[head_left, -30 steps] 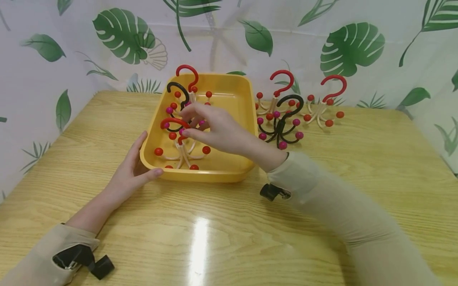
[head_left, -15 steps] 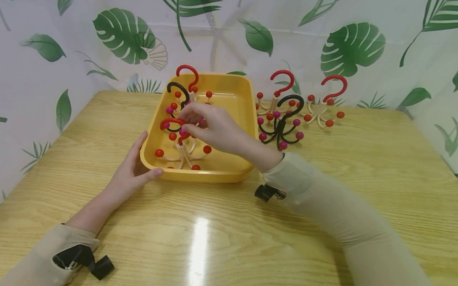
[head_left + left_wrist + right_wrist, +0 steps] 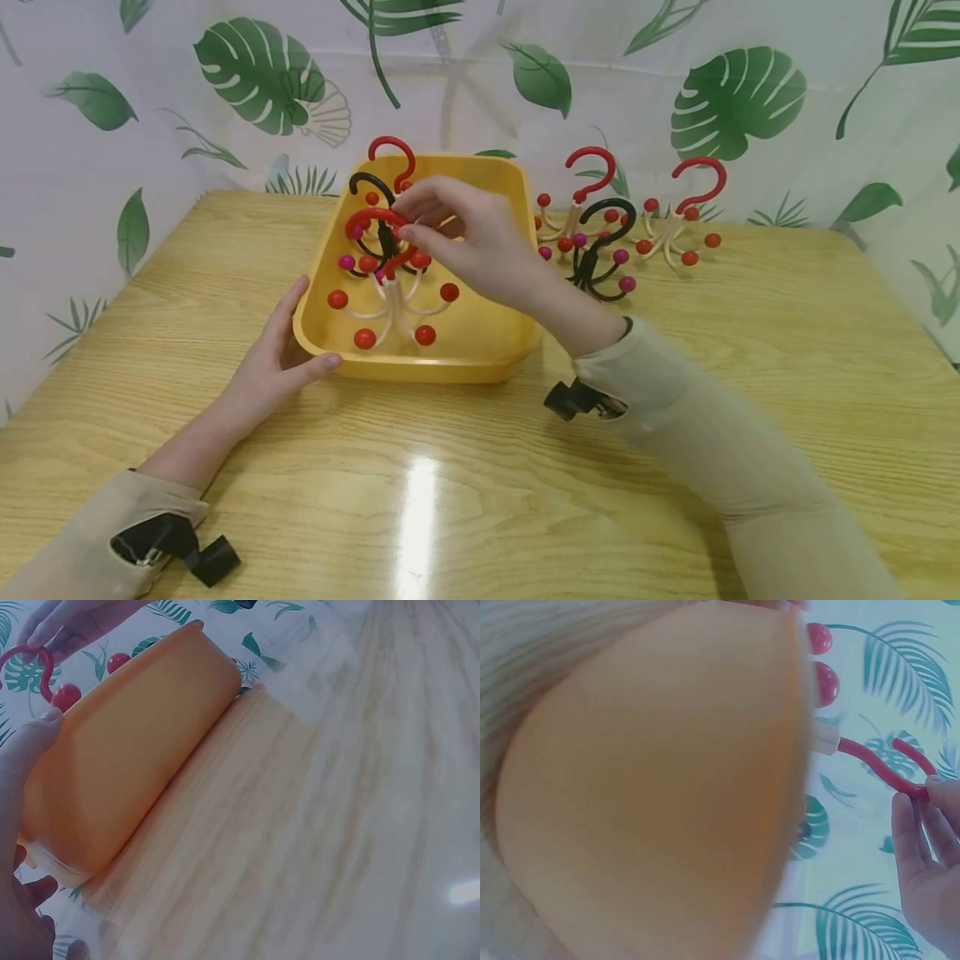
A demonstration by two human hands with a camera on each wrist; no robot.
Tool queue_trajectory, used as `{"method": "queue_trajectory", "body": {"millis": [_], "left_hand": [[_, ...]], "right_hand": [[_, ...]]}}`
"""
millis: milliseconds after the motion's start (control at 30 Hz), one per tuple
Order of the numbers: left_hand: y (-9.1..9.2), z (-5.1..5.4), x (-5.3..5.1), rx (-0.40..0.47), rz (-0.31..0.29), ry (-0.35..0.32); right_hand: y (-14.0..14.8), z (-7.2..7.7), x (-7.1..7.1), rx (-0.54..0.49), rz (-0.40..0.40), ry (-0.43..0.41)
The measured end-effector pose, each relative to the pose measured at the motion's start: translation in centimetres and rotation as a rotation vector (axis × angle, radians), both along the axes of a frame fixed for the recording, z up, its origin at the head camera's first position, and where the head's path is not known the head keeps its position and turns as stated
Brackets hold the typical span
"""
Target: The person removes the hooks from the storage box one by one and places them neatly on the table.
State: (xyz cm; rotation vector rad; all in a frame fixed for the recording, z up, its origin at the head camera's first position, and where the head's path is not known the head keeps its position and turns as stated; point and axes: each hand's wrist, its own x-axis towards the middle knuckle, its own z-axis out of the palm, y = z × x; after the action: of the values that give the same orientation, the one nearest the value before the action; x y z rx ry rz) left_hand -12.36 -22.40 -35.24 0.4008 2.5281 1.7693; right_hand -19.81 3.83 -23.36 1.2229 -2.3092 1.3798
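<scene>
My right hand (image 3: 480, 242) pinches the red hook of a cream multi-arm hook hanger (image 3: 392, 297) with red ball tips. The hanger is upright, inside the yellow plastic tub (image 3: 450, 372), apparently off its floor. In the right wrist view, the fingers and thumb grip the bend of the red hook (image 3: 877, 766). My left hand (image 3: 262, 367) holds the tub's near left corner, thumb on the rim and fingers along the outer side. Behind the held hanger stand a black hanger (image 3: 386, 240) with magenta balls and another red-hooked hanger (image 3: 393, 143), both partly hidden.
Right of the tub, on the wooden table (image 3: 465, 467), stand a black hanger (image 3: 588, 265) and two red-hooked cream hangers, one behind it (image 3: 592, 152) and one farther right (image 3: 672, 229). A leaf-patterned cloth (image 3: 600, 50) hangs behind the table.
My right hand has closed its fingers and thumb on the red hook and raised the hanger slightly, up and to the right. The left hand and tub have stayed put.
</scene>
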Motion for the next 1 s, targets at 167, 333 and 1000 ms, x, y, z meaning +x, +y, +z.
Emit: {"method": "queue_trajectory", "body": {"millis": [167,333,1000], "left_hand": [[0.0,0.0,0.0,-0.010,0.007,-0.003],[-0.1,0.0,0.0,-0.037,0.018,0.002],[-0.2,-0.1,0.0,-0.029,0.008,0.008]], "right_hand": [[1.4,1.0,0.3,-0.024,-0.019,0.005],[3.4,1.8,0.7,-0.062,-0.069,0.006],[12.0,3.0,3.3,-0.074,-0.238,0.125]]}}
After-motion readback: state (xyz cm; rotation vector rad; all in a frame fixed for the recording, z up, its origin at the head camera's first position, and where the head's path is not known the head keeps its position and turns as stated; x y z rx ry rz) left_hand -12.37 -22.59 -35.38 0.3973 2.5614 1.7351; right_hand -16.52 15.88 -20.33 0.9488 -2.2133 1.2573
